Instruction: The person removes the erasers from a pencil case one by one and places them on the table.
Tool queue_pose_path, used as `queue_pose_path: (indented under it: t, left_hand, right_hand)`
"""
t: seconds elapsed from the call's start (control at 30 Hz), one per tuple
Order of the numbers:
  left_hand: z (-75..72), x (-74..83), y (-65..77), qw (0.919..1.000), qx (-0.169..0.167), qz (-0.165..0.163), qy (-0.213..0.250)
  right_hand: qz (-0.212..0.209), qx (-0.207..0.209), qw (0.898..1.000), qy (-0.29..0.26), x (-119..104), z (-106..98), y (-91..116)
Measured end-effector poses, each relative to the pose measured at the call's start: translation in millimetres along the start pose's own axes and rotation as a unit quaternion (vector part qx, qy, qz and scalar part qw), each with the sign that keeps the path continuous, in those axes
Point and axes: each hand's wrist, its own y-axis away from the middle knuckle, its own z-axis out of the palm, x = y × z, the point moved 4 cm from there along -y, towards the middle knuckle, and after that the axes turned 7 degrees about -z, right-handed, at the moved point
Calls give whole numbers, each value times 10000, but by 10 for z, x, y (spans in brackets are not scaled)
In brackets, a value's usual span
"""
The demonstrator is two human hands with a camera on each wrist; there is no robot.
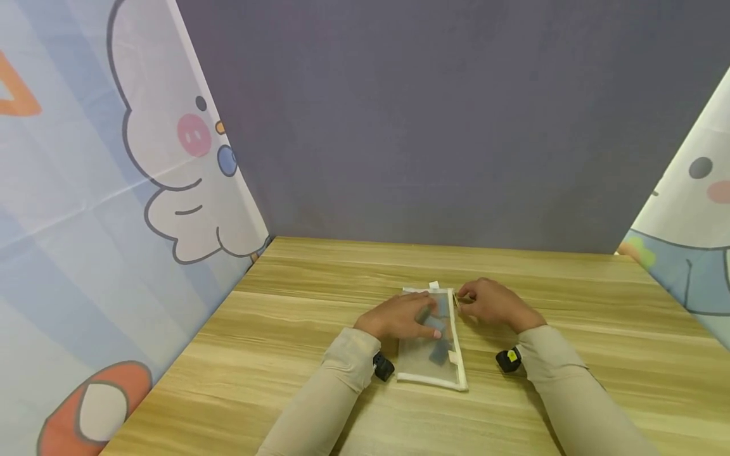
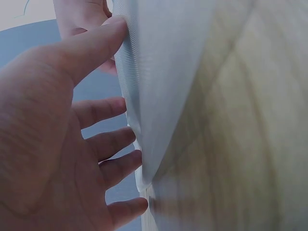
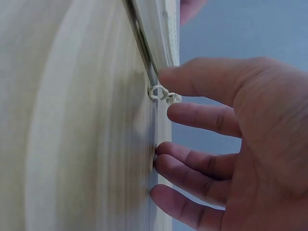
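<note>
A translucent mesh zip pouch (image 1: 422, 364) with white edging lies flat on the wooden table, and blue-grey pieces (image 1: 439, 351) show through it. My left hand (image 1: 402, 316) rests across its upper left part, fingers spread and thumb pointing right. In the left wrist view the fingertips (image 2: 115, 105) touch the mesh. Beside the pouch's upper right corner is my right hand (image 1: 493, 303), its fingers loosely bent. In the right wrist view, a pale looped pull (image 3: 159, 92) sits by the thumb and index finger, which stand apart; I see no pinch on it.
The wood-grain table (image 1: 593, 380) extends around the pouch on every side. A dark grey panel (image 1: 433, 126) stands at the back, with cartoon-printed sheets to the left (image 1: 80, 190) and right (image 1: 696, 253). Black devices are strapped at both wrists.
</note>
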Motion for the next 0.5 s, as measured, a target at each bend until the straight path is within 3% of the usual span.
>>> queue_pose_path:
  t: [0.23, 0.5]
  left_hand:
    - [-1, -15, -7, 9999, -86, -62, 91]
    - [9, -29, 38, 9995, -224, -183, 94]
  right_hand:
    - [-55, -161, 9999, 26, 23, -28, -60]
    - [80, -69, 9997, 215, 23, 32, -50]
